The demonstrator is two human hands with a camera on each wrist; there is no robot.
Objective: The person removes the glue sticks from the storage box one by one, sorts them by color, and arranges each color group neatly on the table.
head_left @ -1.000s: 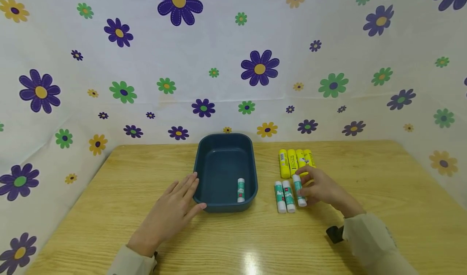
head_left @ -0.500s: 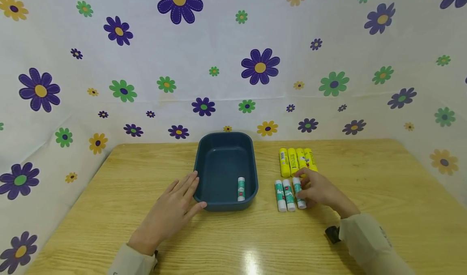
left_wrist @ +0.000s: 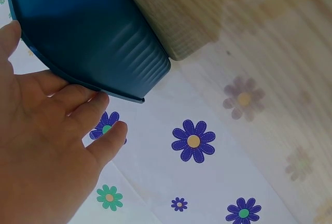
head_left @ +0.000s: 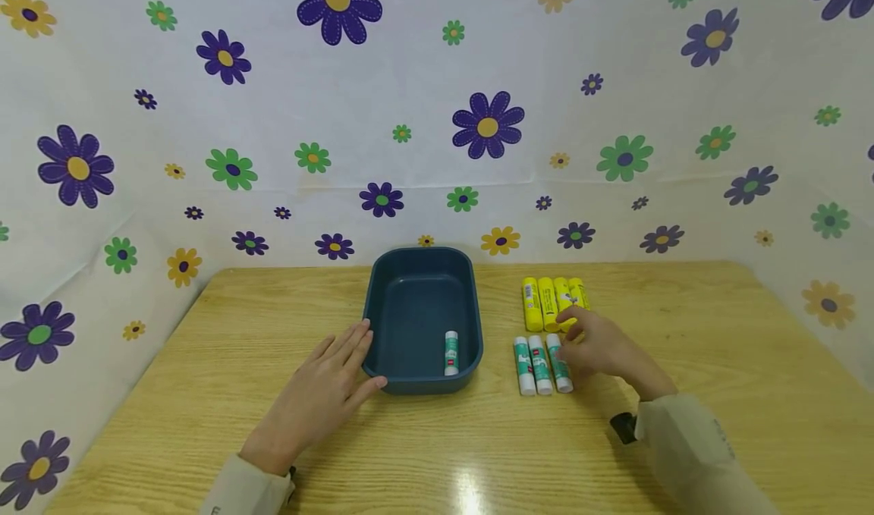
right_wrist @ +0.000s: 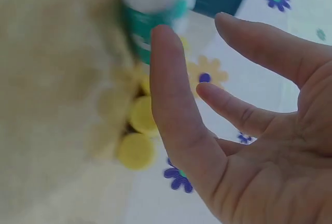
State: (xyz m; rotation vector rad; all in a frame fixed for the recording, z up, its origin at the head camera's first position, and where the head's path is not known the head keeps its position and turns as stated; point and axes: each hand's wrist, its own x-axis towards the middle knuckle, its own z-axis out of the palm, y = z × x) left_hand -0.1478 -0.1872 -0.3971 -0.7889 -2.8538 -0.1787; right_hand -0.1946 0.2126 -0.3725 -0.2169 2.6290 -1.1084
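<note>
My left hand (head_left: 317, 401) rests its fairly straight fingers on the left rim of a dark blue bin (head_left: 423, 387); the left wrist view shows the fingertips at the bin's edge. Inside the bin's near right corner lies one white-and-green glue stick (head_left: 451, 353). To the right of the bin, three more of these lie side by side on the table. Beside the rightmost glue stick (head_left: 558, 365) is my right hand (head_left: 604, 348), thumb and fingers spread apart. In the right wrist view a blurred glue stick (right_wrist: 145, 32) shows just past the thumb, with nothing held.
Behind the green row lies a row of several yellow glue sticks (head_left: 532, 303), partly behind my right fingers. The wooden table (head_left: 410, 447) meets a white cloth (head_left: 403, 158) printed with flowers at the back and sides.
My right hand has set the third green glue stick down against the other two, and its fingers have come off it toward the right. The left hand and bin have stayed put.
</note>
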